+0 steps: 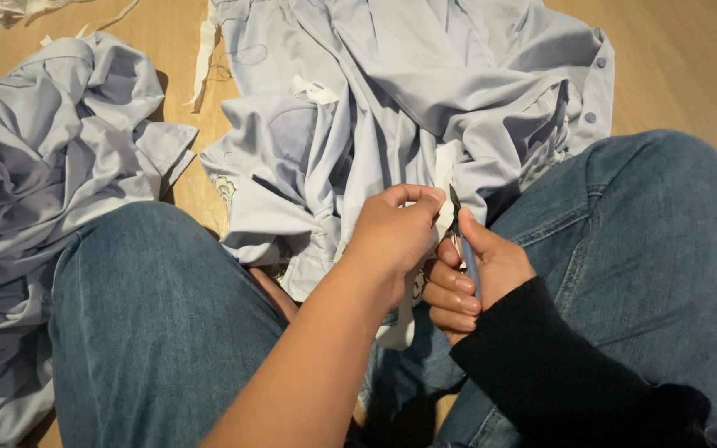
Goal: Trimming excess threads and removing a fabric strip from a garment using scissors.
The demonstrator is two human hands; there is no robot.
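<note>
Closest to the lens, a bare forearm runs up from the bottom edge to the left hand [393, 235], and beside it a black sleeve [566, 373] covers the right forearm. Both hands meet over the lap, between two knees in blue jeans [159, 315].

At the grip itself, the left hand is closed in a pinch: thumb and fingertips hold a narrow white strip [444, 174] of fabric at the edge of a pale blue shirt [392, 99]. The right hand [475, 278] is curled shut around a small cutting tool [463, 249] with a blue handle and a dark pointed tip. That tool stands nearly upright, its long axis running from the palm up and slightly toward the left hand, so the tip sits just beside the pinched strip, touching or almost touching it; which, I cannot tell. The strip lies directly above the tool's tip, and both hands are about equally near it.

Outward from there, the shirt spreads away from the hands across a wooden floor [682, 58], its buttoned placket off to the right. Well to the left of the grip lies a second heap of pale blue cloth [43, 166]. Beyond it, thin white scraps [203, 50] lie scattered on the boards.
</note>
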